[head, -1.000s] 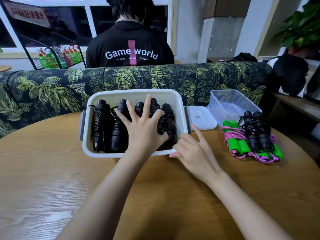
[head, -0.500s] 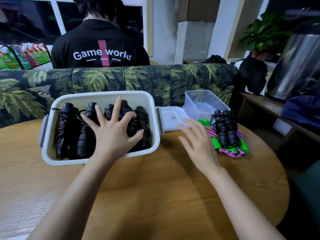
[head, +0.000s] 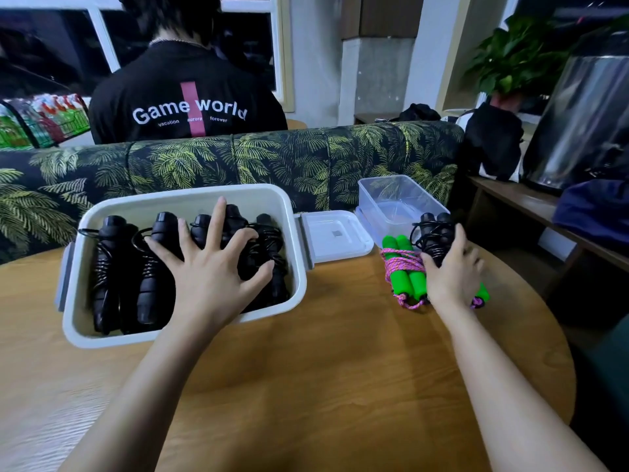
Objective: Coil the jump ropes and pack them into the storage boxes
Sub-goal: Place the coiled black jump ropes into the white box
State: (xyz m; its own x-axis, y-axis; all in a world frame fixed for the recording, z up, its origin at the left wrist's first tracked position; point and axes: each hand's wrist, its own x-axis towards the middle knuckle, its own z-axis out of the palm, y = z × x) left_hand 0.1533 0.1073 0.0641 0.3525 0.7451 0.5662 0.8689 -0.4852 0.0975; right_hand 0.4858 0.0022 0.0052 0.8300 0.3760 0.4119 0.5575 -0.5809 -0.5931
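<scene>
Left hand [head: 211, 267], fingers spread flat and released, presses black coiled jump ropes [head: 109, 267] lying side by side inside white rectangular plastic storage box [head: 102, 212] on round wooden desk [head: 340, 369]. Right hand [head: 449, 267]: fingers grasp black-handled rope bundle [head: 432, 233], which sits atop green-handled pink rope bundle [head: 405, 267]. Behind these: flat white lid [head: 335, 236], clear plastic box [head: 401, 199], palm-print sofa [head: 272, 158], person in black shirt [head: 183, 97]. From my view, right hand hides lower half of black-handled bundle; I cannot count green handles beneath.

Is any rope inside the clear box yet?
No, the clear box shows a bare bottom; the green ropes and black rope are piled on the table outside it.
</scene>
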